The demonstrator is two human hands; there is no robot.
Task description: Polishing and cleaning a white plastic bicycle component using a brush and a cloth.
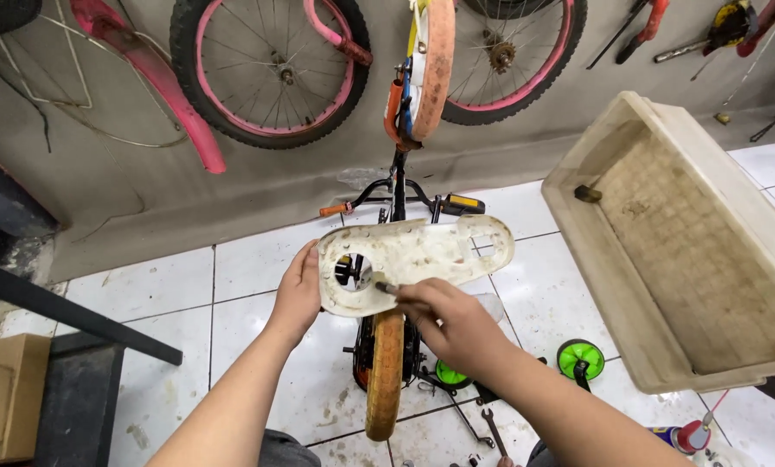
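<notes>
Chain guard (417, 259) off the bike (387, 363), gripped by left hand (296, 294); right hand (443, 324) fingers pinch a small tool (382, 284) against it. Cleaning appears midway; refitting remains.

Colours under my fingers

My left hand (296, 290) steadies a grimy off-white chain guard (413, 259); orange tyre (385, 372) below, green training wheels (580, 357), pink rims (271, 65) behind.

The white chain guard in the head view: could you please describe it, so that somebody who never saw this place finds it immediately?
Start at the small upside-down bicycle on the white tiled floor. Above its orange tyre, the left hand holds up a flat, dirty white chain guard, while the right hand touches it near the round hole. Unlike the deep box-shaped cream basket to the right, it is thin, elongated and pierced.
</notes>
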